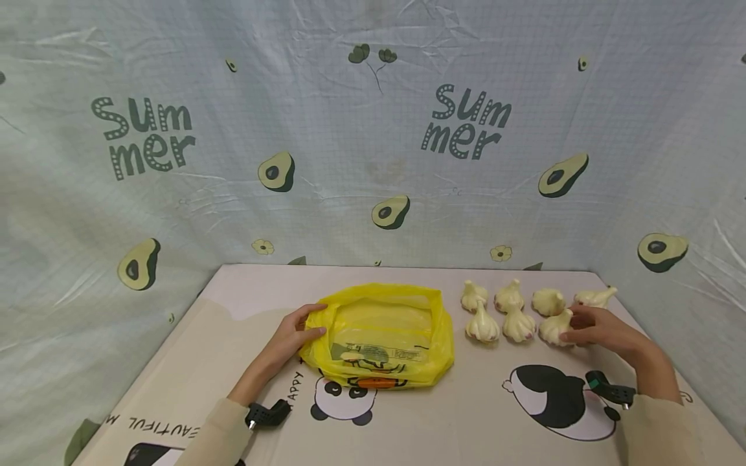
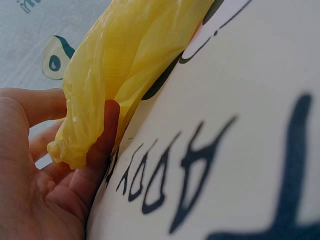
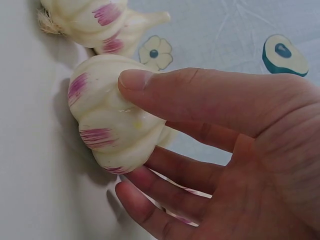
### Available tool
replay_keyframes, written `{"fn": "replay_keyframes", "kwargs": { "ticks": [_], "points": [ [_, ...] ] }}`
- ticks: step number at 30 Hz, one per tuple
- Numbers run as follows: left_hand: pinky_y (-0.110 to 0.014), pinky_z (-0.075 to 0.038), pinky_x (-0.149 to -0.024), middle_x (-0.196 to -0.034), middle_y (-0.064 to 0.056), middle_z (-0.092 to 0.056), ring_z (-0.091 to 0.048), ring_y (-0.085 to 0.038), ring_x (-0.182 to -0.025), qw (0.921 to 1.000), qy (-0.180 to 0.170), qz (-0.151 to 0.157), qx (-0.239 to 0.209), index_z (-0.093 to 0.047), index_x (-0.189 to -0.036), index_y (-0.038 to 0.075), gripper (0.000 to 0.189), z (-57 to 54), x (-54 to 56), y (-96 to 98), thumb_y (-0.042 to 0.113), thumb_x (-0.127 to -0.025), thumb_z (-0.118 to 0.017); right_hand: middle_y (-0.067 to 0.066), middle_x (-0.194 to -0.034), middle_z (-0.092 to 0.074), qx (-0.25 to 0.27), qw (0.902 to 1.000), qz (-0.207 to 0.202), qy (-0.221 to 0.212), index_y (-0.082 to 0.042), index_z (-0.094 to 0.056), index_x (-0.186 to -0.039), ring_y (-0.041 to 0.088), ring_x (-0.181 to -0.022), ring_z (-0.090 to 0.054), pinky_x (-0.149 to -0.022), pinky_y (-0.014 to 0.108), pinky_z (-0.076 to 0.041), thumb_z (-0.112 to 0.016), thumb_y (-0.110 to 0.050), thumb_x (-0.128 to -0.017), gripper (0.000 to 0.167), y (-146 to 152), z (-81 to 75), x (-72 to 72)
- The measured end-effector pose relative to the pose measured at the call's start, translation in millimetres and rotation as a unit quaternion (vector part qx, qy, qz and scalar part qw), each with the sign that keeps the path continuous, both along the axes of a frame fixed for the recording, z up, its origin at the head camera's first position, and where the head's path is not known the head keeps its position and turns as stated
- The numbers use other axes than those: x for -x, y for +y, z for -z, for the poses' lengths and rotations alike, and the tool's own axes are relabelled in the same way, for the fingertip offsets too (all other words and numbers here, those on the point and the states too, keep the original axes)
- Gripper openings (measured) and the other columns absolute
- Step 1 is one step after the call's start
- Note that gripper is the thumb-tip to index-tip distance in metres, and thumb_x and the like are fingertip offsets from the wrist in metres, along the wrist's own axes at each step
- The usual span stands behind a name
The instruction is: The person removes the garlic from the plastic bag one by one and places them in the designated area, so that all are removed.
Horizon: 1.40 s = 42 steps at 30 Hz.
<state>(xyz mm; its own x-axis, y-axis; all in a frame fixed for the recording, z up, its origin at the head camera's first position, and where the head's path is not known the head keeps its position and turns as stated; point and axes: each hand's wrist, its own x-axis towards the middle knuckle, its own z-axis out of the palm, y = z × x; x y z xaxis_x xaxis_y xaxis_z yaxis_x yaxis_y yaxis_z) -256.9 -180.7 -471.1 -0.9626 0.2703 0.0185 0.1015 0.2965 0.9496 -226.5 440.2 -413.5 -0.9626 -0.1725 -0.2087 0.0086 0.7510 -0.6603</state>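
A yellow plastic bag (image 1: 437,362) lies with its mouth spread open and a printed face on its front. My left hand (image 1: 285,340) holds its left edge, the thumb and fingers on either side of the film; the left wrist view shows the crumpled yellow plastic bag (image 2: 90,85) between them. At the right, my right hand (image 1: 609,333) grips a garlic bulb (image 1: 555,330) at the near right end of two rows. In the right wrist view the thumb presses one side of this purple-streaked garlic bulb (image 3: 105,115), with fingers around the other side.
Several more garlic bulbs stand close around the held one, among them a bulb (image 1: 594,297) lying at the far right. The table (image 1: 466,414) has a printed cover. Behind it hangs a cloth curtain (image 1: 326,129) with avocado prints.
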Motion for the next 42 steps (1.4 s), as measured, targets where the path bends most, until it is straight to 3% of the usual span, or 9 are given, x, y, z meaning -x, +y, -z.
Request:
{"fn": "replay_keyframes", "kwargs": {
  "ticks": [4, 8, 11, 22, 28, 37, 42],
  "points": [
    [-0.032, -0.05, -0.109, -0.168, -0.014, -0.033, -0.049, -0.035, -0.142, 1.0, -0.003, 0.001, -0.003, -0.049, -0.151, 0.011, 0.057, 0.2, 1.4, 0.7, 0.018, -0.097, -0.067, 0.043, -0.14, -0.048, -0.006, 1.0, 0.002, 0.0, 0.018, -0.031, -0.149, 0.047, -0.122, -0.057, -0.088, 0.04, -0.058, -0.068, -0.034, -0.096, 0.082, 1.0, -1.4, -0.2],
    [-0.034, -0.049, -0.111, -0.168, -0.014, -0.033, -0.048, -0.034, -0.143, 1.0, -0.006, 0.0, -0.004, -0.05, -0.151, 0.011, 0.057, 1.0, 2.1, 1.0, 0.018, -0.097, -0.067, 0.042, -0.14, -0.049, -0.008, 0.9998, 0.0, 0.015, 0.014, -0.04, -0.144, 0.053, -0.126, -0.053, -0.087, 0.038, -0.059, -0.068, -0.032, -0.096, 0.072, 1.0, -2.8, -1.9],
    [-0.038, -0.048, -0.114, -0.168, -0.014, -0.033, -0.047, -0.034, -0.144, 1.0, -0.005, 0.001, -0.004, -0.049, -0.151, 0.011, 0.057, 1.5, 1.7, 0.8, 0.018, -0.097, -0.067, 0.041, -0.138, -0.052, -0.012, 0.9994, -0.001, 0.032, 0.013, -0.045, -0.141, 0.054, -0.125, -0.054, -0.085, 0.038, -0.06, -0.068, -0.031, -0.096, 0.067, 0.5, -5.1, -4.2],
    [-0.034, -0.051, -0.11, -0.168, -0.012, -0.033, -0.05, -0.034, -0.141, 1.0, -0.003, 0.0, -0.006, -0.05, -0.152, 0.012, 0.057, 0.5, 0.3, -0.9, 0.019, -0.098, -0.067, 0.039, -0.139, -0.054, -0.026, 0.9964, -0.002, 0.081, 0.009, -0.051, -0.14, 0.056, -0.124, -0.055, -0.091, 0.059, -0.057, -0.07, -0.027, -0.097, 0.059, -4.9, -21.0, -8.1],
    [-0.04, -0.05, -0.112, -0.168, -0.013, -0.034, -0.049, -0.035, -0.142, 1.0, -0.004, -0.001, -0.003, -0.049, -0.152, 0.012, 0.057, 0.9, 0.8, -0.8, 0.019, -0.098, -0.066, 0.041, -0.14, -0.051, -0.033, 0.9956, 0.002, 0.088, 0.009, -0.045, -0.144, 0.059, -0.126, -0.052, -0.093, 0.067, -0.053, -0.069, -0.027, -0.097, 0.064, -11.2, -33.7, -10.1],
    [-0.043, -0.049, -0.114, -0.167, -0.012, -0.035, -0.05, -0.033, -0.141, 1.0, -0.008, -0.006, 0.0, -0.05, -0.151, 0.014, 0.056, 1.0, 1.1, 0.4, 0.019, -0.097, -0.066, 0.041, -0.147, -0.044, -0.048, 0.9897, 0.01, 0.134, 0.006, -0.039, -0.149, 0.06, -0.132, -0.045, -0.095, 0.073, -0.048, -0.069, -0.027, -0.098, 0.068, -27.4, -61.1, -18.5],
    [-0.039, -0.051, -0.111, -0.167, -0.013, -0.035, -0.052, -0.032, -0.138, 0.9999, -0.011, -0.005, -0.002, -0.05, -0.152, 0.013, 0.057, -1.4, 0.0, 0.4, 0.02, -0.097, -0.067, 0.037, -0.151, -0.042, -0.054, 0.9871, 0.016, 0.149, 0.003, -0.037, -0.152, 0.057, -0.135, -0.042, -0.095, 0.073, -0.047, -0.069, -0.032, -0.099, 0.071, -37.2, -74.2, -23.4]
  ]
}}
